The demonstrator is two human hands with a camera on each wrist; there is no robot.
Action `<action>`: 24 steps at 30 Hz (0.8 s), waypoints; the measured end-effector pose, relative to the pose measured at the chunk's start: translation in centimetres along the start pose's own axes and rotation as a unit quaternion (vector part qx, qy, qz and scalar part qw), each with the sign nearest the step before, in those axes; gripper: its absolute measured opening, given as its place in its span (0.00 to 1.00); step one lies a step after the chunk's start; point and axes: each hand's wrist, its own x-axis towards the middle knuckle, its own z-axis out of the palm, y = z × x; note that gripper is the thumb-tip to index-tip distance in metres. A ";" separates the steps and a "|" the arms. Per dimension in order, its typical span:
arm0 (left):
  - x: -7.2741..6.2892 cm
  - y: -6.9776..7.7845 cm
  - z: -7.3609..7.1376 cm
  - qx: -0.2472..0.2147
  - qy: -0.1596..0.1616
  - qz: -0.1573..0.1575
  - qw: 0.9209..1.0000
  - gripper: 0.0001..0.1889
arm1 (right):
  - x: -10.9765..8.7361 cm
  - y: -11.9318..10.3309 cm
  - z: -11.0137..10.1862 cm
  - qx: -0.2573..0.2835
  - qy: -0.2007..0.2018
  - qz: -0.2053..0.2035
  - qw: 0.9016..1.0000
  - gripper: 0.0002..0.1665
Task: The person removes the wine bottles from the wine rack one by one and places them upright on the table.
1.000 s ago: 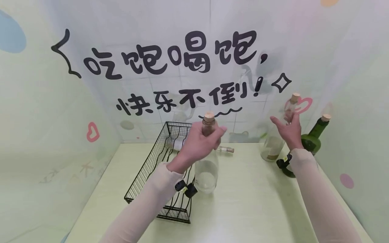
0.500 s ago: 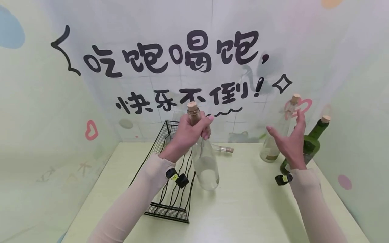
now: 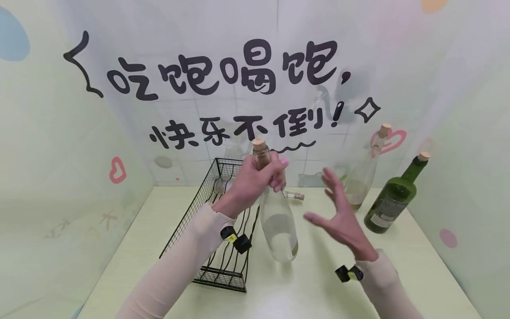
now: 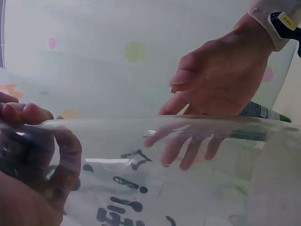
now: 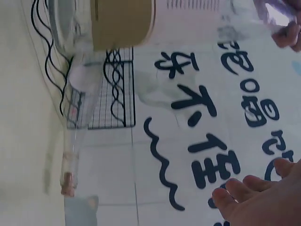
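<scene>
In the head view my left hand (image 3: 255,179) grips a clear glass bottle (image 3: 279,226) by its neck, fingers curled below the cork (image 3: 259,144). The bottle leans, its base swung to the right beside the wire rack. My right hand (image 3: 340,217) is apart from it on the right, with fingers spread and nothing held. The left wrist view has the bottle's clear body (image 4: 108,160) across it, and the right hand (image 4: 216,70) shows behind the glass. A brown-and-white label (image 5: 124,23) on a bottle fills the top of the right wrist view.
A black wire rack (image 3: 221,278) stands at left on the pale table (image 3: 318,283). Another corked clear bottle lies across its far end, its cork (image 3: 299,196) sticking out rightward. At back right stand a corked clear bottle (image 3: 362,175) and a corked green bottle (image 3: 392,199).
My right hand has left the standing clear bottle at the back right and moved left and nearer, fingers spreading. The left hand's bottle has gone from upright to leaning.
</scene>
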 end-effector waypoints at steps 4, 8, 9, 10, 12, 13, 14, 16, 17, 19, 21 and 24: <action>-0.4 -0.1 0.6 0.002 -0.024 0.017 1.000 0.19 | -0.7 -1.2 2.8 0.009 -0.048 -0.044 0.998 0.72; -0.7 -0.3 1.1 0.009 -0.042 0.037 0.998 0.19 | -1.2 -2.1 4.7 0.023 -0.073 -0.058 0.995 0.72; -0.8 -0.4 1.3 0.011 -0.044 0.041 0.998 0.19 | -1.3 -2.3 5.0 0.025 -0.075 -0.057 0.995 0.71; -0.9 -0.4 1.4 0.011 -0.046 0.043 0.998 0.19 | -1.3 -2.4 5.3 0.028 -0.077 -0.055 0.995 0.70; -1.0 -0.5 1.7 0.007 -0.049 0.044 0.998 0.19 | -1.5 -2.6 5.7 0.035 -0.080 -0.045 0.995 0.69; -1.1 -0.6 1.8 0.006 -0.051 0.043 0.998 0.19 | -1.6 -2.6 5.9 0.036 -0.081 -0.039 0.995 0.68; -1.1 -0.6 1.9 0.004 -0.051 0.043 0.998 0.19 | -1.7 -2.7 6.0 0.038 -0.083 -0.031 0.995 0.68; -1.2 -0.7 2.1 0.003 -0.052 0.042 0.998 0.18 | -1.9 -2.8 6.3 0.045 -0.087 -0.022 0.995 0.67; -1.3 -0.7 2.2 0.002 -0.053 0.042 0.998 0.18 | -2.0 -2.8 6.4 0.051 -0.088 -0.020 0.995 0.67; -1.4 -0.6 2.4 0.007 -0.054 0.043 0.998 0.18 | -2.1 -2.9 6.6 0.063 -0.089 -0.024 0.994 0.64; -1.4 -0.5 2.5 0.014 -0.054 0.043 0.998 0.18 | -2.2 -3.0 6.7 0.073 -0.089 -0.021 0.993 0.58; -1.5 -0.5 2.6 0.025 -0.052 0.042 0.997 0.18 | -2.3 -3.1 6.8 0.078 -0.089 -0.008 0.993 0.45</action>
